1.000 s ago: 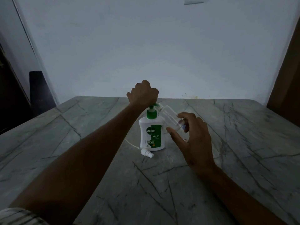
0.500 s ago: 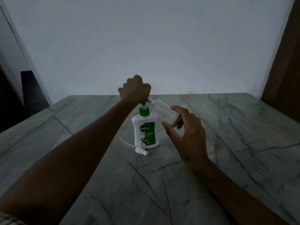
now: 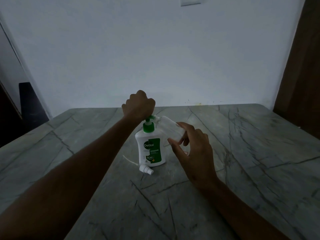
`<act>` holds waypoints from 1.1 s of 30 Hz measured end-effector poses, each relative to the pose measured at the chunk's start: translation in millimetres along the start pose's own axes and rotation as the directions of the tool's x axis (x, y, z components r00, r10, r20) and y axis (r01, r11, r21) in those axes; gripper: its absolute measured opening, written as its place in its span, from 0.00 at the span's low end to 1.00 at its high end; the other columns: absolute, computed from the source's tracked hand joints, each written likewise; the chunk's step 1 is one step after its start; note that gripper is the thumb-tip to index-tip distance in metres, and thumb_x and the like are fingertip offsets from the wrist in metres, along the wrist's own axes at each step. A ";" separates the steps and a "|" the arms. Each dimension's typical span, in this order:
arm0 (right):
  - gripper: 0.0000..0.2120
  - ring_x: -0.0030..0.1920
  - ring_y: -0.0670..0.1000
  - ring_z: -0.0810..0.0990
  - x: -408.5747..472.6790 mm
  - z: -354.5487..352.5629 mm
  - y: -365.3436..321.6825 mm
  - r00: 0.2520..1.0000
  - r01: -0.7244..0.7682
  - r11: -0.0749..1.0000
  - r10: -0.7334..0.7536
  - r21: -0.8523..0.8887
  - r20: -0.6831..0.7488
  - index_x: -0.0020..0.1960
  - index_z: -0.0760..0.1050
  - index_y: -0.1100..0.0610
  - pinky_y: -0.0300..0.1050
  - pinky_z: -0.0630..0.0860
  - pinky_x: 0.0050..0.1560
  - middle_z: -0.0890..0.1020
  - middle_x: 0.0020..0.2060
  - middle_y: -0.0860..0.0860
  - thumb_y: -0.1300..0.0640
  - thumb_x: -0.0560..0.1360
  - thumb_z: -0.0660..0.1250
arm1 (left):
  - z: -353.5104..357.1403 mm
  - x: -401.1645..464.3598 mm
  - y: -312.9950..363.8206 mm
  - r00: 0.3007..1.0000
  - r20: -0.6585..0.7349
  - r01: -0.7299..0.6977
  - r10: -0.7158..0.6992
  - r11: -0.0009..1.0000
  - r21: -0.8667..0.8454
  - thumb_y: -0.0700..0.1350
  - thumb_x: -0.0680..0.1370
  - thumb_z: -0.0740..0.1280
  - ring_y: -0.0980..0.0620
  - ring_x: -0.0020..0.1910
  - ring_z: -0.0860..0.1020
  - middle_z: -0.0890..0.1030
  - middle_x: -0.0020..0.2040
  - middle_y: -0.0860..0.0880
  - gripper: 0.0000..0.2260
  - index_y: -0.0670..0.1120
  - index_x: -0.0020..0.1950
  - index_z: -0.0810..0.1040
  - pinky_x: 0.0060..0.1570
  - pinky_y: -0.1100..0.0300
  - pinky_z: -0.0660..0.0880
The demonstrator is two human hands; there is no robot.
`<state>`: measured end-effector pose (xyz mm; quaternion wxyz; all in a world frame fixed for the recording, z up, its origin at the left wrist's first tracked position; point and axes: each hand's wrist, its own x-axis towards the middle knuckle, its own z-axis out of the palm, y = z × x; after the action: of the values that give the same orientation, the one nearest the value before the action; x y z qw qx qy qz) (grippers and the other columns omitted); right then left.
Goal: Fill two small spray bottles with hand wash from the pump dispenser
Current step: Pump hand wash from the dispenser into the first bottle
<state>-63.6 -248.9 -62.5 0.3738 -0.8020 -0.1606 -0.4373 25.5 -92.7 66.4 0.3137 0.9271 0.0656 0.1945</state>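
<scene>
Fisted left hand presses pump dispenser; right hand pinches spray bottle.

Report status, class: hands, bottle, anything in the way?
Left hand fisted, pressing down on dispenser pump. Right hand holds small bottle tilted, mouth at the nozzle. Spray cap lies loose on table, not obstructing.

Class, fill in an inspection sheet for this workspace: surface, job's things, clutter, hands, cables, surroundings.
Surface: grey veined stone table.
Job's things: Dettol pump dispenser upright; small clear bottle tilted, mouth at the spout; spray cap lying by the dispenser base.
Clutter: nothing seen.
Hands: left hand a fist on the pump head; right hand pinches the bottle.
Cables: nothing seen.
Surroundings: pale wall; wooden panel at right.
</scene>
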 end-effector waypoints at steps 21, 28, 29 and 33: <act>0.25 0.48 0.41 0.71 0.3 1.2 4.7 1.000 0.001 0.998 0.000 0.059 -0.005 0.64 0.73 0.51 0.44 0.75 0.50 0.76 0.51 0.43 0.38 0.75 0.67 | -6.7 2.5 8.4 0.998 -0.028 -0.054 0.057 0.993 0.102 0.41 0.72 0.64 0.43 0.47 0.82 0.85 0.46 0.45 0.09 0.39 0.49 0.80 0.58 0.46 0.76; 0.25 0.48 0.46 0.73 0.3 -4.5 0.5 0.997 -0.067 0.996 0.065 0.056 0.049 0.64 0.69 0.46 0.36 0.70 0.47 0.74 0.48 0.40 0.36 0.73 0.68 | -1.5 1.0 5.5 0.996 -0.026 -0.084 0.090 0.982 0.166 0.42 0.75 0.65 0.44 0.46 0.79 0.81 0.43 0.46 0.04 0.42 0.44 0.75 0.56 0.46 0.72; 0.24 0.48 0.46 0.73 0.2 -4.0 0.8 0.997 -0.068 0.996 0.065 0.053 0.052 0.64 0.69 0.46 0.35 0.69 0.47 0.73 0.48 0.40 0.37 0.73 0.68 | -3.3 0.9 6.2 0.995 -0.021 -0.088 0.093 0.980 0.176 0.42 0.75 0.65 0.44 0.46 0.79 0.80 0.43 0.46 0.04 0.42 0.43 0.74 0.56 0.46 0.72; 0.24 0.49 0.45 0.73 0.2 -2.7 -1.1 0.996 -0.073 0.995 0.069 0.066 0.059 0.63 0.69 0.46 0.36 0.70 0.48 0.73 0.50 0.40 0.36 0.73 0.67 | -10.0 2.1 9.4 0.995 -0.026 -0.090 0.096 0.980 0.180 0.42 0.75 0.64 0.44 0.44 0.78 0.80 0.42 0.46 0.04 0.42 0.43 0.74 0.55 0.47 0.72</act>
<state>-65.7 -250.2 -60.9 0.4117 -0.8061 -0.1572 -0.3950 23.4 -94.1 80.1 0.2186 0.9500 0.0447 0.2186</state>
